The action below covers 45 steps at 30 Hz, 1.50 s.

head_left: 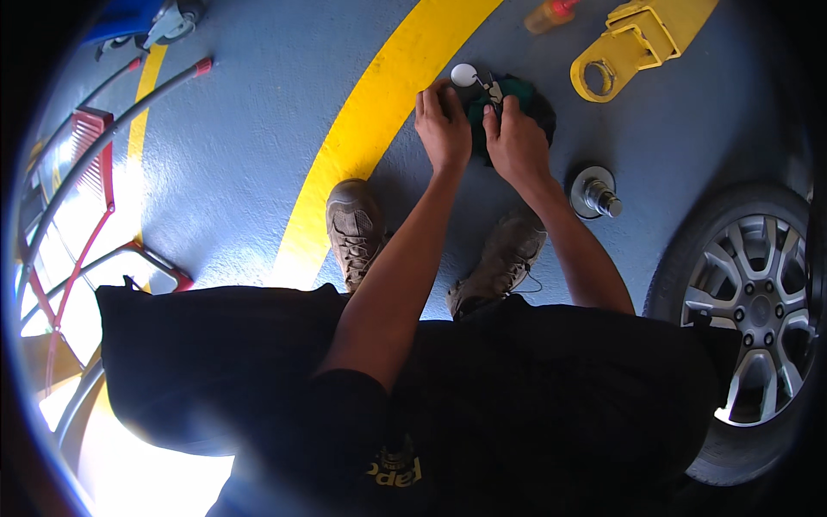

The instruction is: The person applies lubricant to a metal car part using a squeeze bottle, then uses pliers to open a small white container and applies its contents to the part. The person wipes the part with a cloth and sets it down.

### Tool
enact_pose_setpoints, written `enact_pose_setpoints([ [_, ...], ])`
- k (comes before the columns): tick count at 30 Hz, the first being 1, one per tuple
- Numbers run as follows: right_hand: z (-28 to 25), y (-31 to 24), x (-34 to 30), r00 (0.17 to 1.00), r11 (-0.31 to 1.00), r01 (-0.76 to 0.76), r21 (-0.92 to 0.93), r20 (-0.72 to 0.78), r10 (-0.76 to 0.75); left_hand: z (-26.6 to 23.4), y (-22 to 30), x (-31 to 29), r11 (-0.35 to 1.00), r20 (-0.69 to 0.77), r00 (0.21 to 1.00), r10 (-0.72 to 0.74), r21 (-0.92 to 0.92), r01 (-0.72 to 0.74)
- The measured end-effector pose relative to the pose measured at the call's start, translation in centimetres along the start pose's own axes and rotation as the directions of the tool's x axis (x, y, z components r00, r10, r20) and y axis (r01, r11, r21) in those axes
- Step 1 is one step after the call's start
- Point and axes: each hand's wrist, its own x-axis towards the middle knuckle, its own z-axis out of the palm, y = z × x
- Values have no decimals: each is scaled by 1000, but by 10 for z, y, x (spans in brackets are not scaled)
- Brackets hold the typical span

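My right hand (521,146) is closed, thumb and index finger pinching a small metal tool (493,91) whose exact kind I cannot make out. Just left of the tool is a white round disc (463,75) with a thin stem toward the metal. My left hand (444,129) has its fingers curled right below the disc; what lies in them is hidden. Under and behind both hands is a dark green, bunched cloth-like thing (512,89), partly covered by my right hand. A metal part with a round flange and a stepped shaft (594,193) stands on the floor to the right.
At far right is a vehicle wheel (758,314). A yellow steel arm with a ring end (599,77) and an orange bottle with a red cap (550,15) lie beyond my hands. Red-and-grey tubular frame (95,155) stands left; a caster (175,21) is at upper left.
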Motion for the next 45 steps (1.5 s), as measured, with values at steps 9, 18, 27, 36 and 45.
enact_pose_setpoints([
  [9, 17, -5, 6, 1000, 1000, -9, 19, -19, 9, -1, 2, 3, 999, 4, 1000, -1, 54, 0],
  [18, 19, -7, 5, 999, 999, -32, 29, -27, 33, 1, 0, -1, 997, 41, 998, -52, 63, 49],
  [27, 19, -9, 7, 1000, 1000, -20, 15, -23, 20, 3, -2, -1, 995, 53, 998, -33, 94, 28],
  [36, 19, -11, 8, 998, 999, -51, 19, -20, 51, 5, -4, -2, 995, 32, 999, -22, 99, 19],
  [45, 20, -11, 6, 998, 998, -59, 10, -15, 59, 5, -4, -2, 994, 56, 998, -22, 112, 16],
])
